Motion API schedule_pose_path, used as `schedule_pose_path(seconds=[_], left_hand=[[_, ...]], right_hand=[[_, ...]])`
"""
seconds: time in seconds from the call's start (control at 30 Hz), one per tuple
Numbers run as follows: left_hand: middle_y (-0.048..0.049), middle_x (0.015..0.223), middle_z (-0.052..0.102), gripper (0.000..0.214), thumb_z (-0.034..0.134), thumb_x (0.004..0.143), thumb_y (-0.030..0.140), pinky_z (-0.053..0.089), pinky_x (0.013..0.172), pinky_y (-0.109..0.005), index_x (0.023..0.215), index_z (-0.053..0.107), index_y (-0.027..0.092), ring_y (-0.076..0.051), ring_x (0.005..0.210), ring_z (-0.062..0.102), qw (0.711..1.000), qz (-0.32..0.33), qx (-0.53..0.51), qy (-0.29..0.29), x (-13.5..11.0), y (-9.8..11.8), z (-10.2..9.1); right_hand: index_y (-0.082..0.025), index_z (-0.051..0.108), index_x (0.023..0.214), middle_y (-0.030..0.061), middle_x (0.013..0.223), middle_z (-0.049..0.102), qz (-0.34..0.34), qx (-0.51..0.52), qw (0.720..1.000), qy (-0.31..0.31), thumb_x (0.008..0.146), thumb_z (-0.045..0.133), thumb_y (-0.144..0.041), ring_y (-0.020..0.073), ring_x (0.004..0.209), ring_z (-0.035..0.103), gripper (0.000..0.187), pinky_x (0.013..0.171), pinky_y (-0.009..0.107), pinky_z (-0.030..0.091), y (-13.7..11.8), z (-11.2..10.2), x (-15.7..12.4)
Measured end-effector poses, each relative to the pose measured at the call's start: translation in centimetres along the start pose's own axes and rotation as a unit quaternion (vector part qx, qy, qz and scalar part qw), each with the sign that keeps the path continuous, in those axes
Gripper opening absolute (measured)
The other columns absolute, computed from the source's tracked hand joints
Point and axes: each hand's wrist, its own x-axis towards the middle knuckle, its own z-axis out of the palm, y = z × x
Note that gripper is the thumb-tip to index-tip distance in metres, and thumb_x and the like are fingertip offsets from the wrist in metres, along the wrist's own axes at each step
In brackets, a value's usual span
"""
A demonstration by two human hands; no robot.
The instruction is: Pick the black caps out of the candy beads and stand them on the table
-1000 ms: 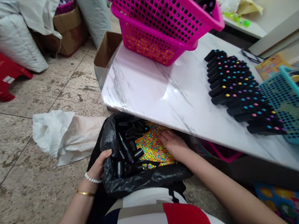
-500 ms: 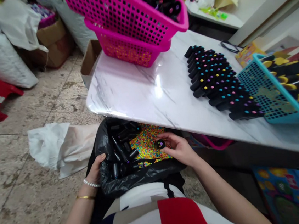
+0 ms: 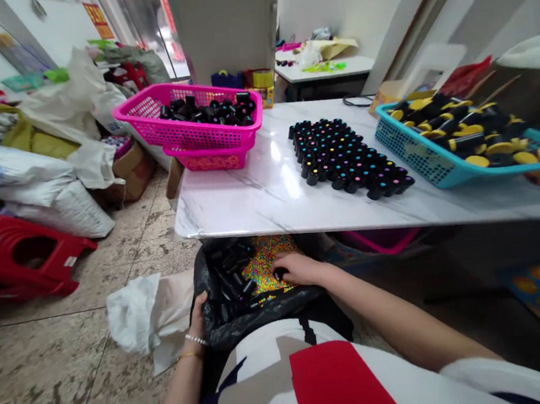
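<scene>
Below the marble-patterned table's edge (image 3: 238,221), your right hand (image 3: 302,268) curls around a black cylinder (image 3: 281,273), low over the multicoloured beads (image 3: 263,262). Your left hand (image 3: 198,315) hooks its thumb over the black plastic bag's rim (image 3: 209,321); its fingers are hidden, so I can't tell their closure. A sagging rim could spill beads; a loose grasp could drop the cylinder.

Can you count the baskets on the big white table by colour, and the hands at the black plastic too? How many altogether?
Pink: 2, an upper basket and a lower basket under it
Blue: 1, the blue basket
Hands: 2, the left hand gripping the black plastic and the right hand holding a small black piece
Total: 5
</scene>
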Motion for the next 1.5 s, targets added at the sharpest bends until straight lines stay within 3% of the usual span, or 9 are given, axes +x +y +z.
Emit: schedule_pose_path(seconds=[0.13,0.4,0.53,0.67,0.83,0.93,1.07,1.3,1.5], left_hand=[[-0.0019,0.061,0.069,0.01,0.058,0.074,0.014,0.056,0.058,-0.025,0.072,0.068,0.016,-0.017,0.056,0.066,1.0,0.011,-0.002,0.007,-0.8,0.4,0.6],[-0.0038,0.056,0.066,0.014,0.055,0.08,0.017,0.059,0.067,-0.031,0.072,0.066,0.017,-0.023,0.065,0.07,1.0,0.004,0.023,-0.008,-1.8,0.5,1.2],[-0.0064,0.062,0.069,0.01,0.058,0.077,0.017,0.06,0.071,-0.034,0.072,0.066,0.017,-0.026,0.073,0.071,0.999,0.009,0.037,-0.012,-1.9,0.7,1.4],[-0.0045,0.064,0.07,0.004,0.064,0.072,0.019,0.059,0.073,-0.035,0.074,0.066,0.018,-0.027,0.075,0.072,0.999,0.017,0.037,0.0,-1.5,0.7,1.1],[-0.0061,0.066,0.071,0.006,0.062,0.073,0.019,0.059,0.07,-0.035,0.075,0.067,0.016,-0.027,0.074,0.072,1.0,0.016,0.023,-0.008,-0.4,0.2,0.3],[-0.0068,0.068,0.072,0.011,0.06,0.075,0.021,0.059,0.069,-0.036,0.079,0.069,0.015,-0.027,0.074,0.072,1.0,0.019,0.017,-0.016,0.2,0.0,-0.3],[-0.0066,0.067,0.072,0.013,0.061,0.074,0.022,0.059,0.068,-0.035,0.081,0.07,0.015,-0.027,0.072,0.072,1.0,0.014,0.016,-0.021,0.7,-0.1,-0.6],[-0.0039,0.062,0.07,0.012,0.057,0.081,0.019,0.058,0.068,-0.03,0.078,0.069,0.015,-0.022,0.065,0.07,0.999,0.011,0.022,-0.032,0.4,0.0,-0.2],[-0.0036,0.059,0.068,0.011,0.058,0.08,0.02,0.058,0.062,-0.03,0.074,0.067,0.016,-0.023,0.065,0.07,0.999,0.026,0.026,-0.026,0.5,0.1,-0.3]], right_hand=[[-0.019,0.071,0.107,0.0022,0.098,0.073,-0.018,0.099,0.994,0.051,0.074,0.071,-0.017,0.0166,0.084,0.069,0.033,0.076,0.027,0.054,-0.5,-1.5,-2.1],[-0.016,0.063,0.12,0.009,0.112,0.071,-0.036,0.156,0.969,0.19,0.082,0.066,-0.028,0.0192,0.098,0.069,0.039,0.084,0.031,0.056,-2.2,-1.7,-4.6],[-0.017,0.066,0.116,0.0076,0.11,0.072,-0.03,0.101,0.977,0.184,0.08,0.066,-0.018,0.0193,0.098,0.068,0.036,0.085,0.032,0.055,-1.8,-1.8,-3.9],[-0.02,0.073,0.094,0.0062,0.104,0.072,-0.009,0.016,0.993,0.119,0.075,0.065,-0.003,0.0212,0.104,0.065,0.028,0.094,0.036,0.05,-0.3,-1.5,-1.3],[-0.016,0.069,0.088,0.0053,0.101,0.07,-0.007,-0.02,1.0,0.014,0.089,0.065,-0.021,0.019,0.099,0.065,0.006,0.09,0.039,0.052,0.6,0.4,1.4],[-0.019,0.071,0.083,0.0036,0.094,0.072,-0.027,0.016,0.999,-0.022,0.077,0.072,-0.01,0.0184,0.091,0.067,0.011,0.085,0.033,0.052,0.5,0.5,1.2],[-0.02,0.073,0.097,0.0017,0.097,0.073,-0.023,0.106,0.994,0.006,0.068,0.072,-0.009,0.0188,0.091,0.068,0.031,0.084,0.03,0.052,0.7,-0.4,-0.8],[-0.016,0.068,0.105,0.0052,0.099,0.072,0.011,0.267,0.958,0.106,0.07,0.075,-0.029,0.0189,0.089,0.069,0.038,0.083,0.033,0.055,-0.4,-0.7,-2.6],[-0.018,0.067,0.106,0.0041,0.099,0.071,0.0,0.322,0.938,0.13,0.07,0.076,-0.031,0.0182,0.089,0.068,0.039,0.084,0.034,0.055,-1.9,-0.2,-2.2]])
